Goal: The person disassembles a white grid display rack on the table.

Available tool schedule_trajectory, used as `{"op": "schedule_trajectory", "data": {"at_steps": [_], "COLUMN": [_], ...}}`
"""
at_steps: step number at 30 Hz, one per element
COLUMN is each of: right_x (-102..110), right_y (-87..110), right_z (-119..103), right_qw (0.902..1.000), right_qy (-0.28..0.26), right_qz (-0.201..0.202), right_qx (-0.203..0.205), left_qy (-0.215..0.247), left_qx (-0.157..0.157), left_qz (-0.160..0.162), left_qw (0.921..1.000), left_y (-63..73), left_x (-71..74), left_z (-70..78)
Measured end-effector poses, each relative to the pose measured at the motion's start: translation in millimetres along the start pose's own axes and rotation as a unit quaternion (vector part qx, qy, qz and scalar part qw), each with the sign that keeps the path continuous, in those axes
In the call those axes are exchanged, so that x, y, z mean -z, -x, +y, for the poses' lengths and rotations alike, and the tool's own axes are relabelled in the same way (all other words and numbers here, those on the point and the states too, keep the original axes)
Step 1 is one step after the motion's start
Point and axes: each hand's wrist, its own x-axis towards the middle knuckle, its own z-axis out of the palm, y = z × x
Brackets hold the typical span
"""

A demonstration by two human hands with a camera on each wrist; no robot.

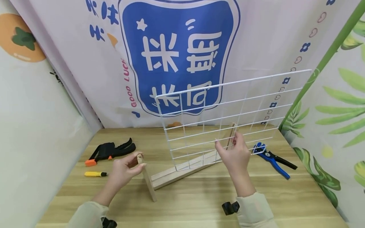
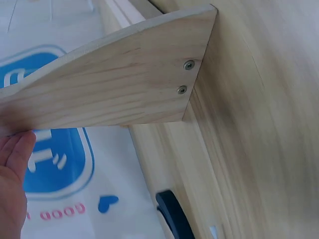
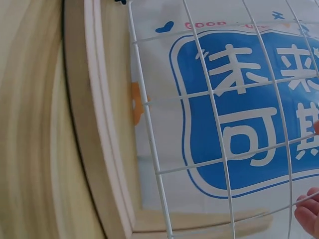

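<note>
My left hand (image 1: 124, 169) pinches the upper end of an upright wooden side piece (image 1: 149, 182) at the left of a wooden frame. Two screw heads show on that side piece (image 2: 114, 74) in the left wrist view. A long grooved wooden bar (image 1: 182, 171) runs from it toward the back right, where a second wooden upright (image 1: 231, 136) stands. My right hand (image 1: 236, 155) holds a white wire grid (image 1: 222, 118), which is tilted above the bar. In the right wrist view, fingertips (image 3: 309, 216) lie at the wires of the grid (image 3: 219, 124); the full grasp is cut off.
A black clamp with orange tips (image 1: 109, 150) and a yellow-handled tool (image 1: 95, 174) lie on the left of the wooden table (image 1: 194, 209). Blue and black wire-stripper pliers (image 1: 271, 160) lie to the right. A printed cloth (image 1: 256, 34) hangs behind.
</note>
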Motion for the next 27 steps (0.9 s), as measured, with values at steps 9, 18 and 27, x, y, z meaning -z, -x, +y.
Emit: {"op": "schedule_trajectory", "data": {"at_steps": [9, 18, 27], "right_x": [-1, 1, -1], "right_y": [15.0, 24.9, 30.3], "right_z": [13, 20, 25], "right_qw": [0.9998, 0.9969, 0.9971], "right_qy": [-0.009, 0.000, -0.005], "right_qz": [-0.009, -0.049, -0.052], "right_qx": [-0.016, -0.062, -0.056], "left_qy": [-0.030, -0.054, -0.076], "left_qx": [0.043, 0.051, 0.070], "left_qz": [0.006, 0.025, 0.026], "left_qw": [0.9986, 0.9969, 0.9943], "left_y": [2.1, 2.3, 2.5], "left_x": [20.7, 32.9, 46.8], "left_z": [-15.2, -25.1, -35.3]}}
